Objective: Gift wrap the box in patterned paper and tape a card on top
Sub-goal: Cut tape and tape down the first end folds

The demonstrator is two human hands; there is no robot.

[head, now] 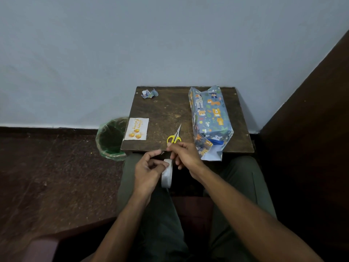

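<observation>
Fingers of the left hand (149, 167) curled around a white roll of tape (167, 173), thumb pressed on its outer face, holding it upright on edge over the person's lap, just below the near edge of the small brown table (166, 110). Fingertips of the right hand (186, 155) were drawn together at the top of the roll, thumb and forefinger pinching what looked like the loose tape end; the strip itself was too small to make out clearly. Both forearms reached forward over dark green trousers. On the table, the box (210, 118) lay along the right side, covered in blue paper printed with cartoon animals, its near end unfolded and hanging past the table edge. Yellow-handled scissors (175, 136) rested near the front edge, just above the hands, blades pointing away. A birthday card (137, 128) with golden ornaments sat at the front left corner, well apart from the box. A crumpled paper scrap (150, 93) lay at the far left corner. A green-lined bin (111, 138) stood on the floor left of the table.
</observation>
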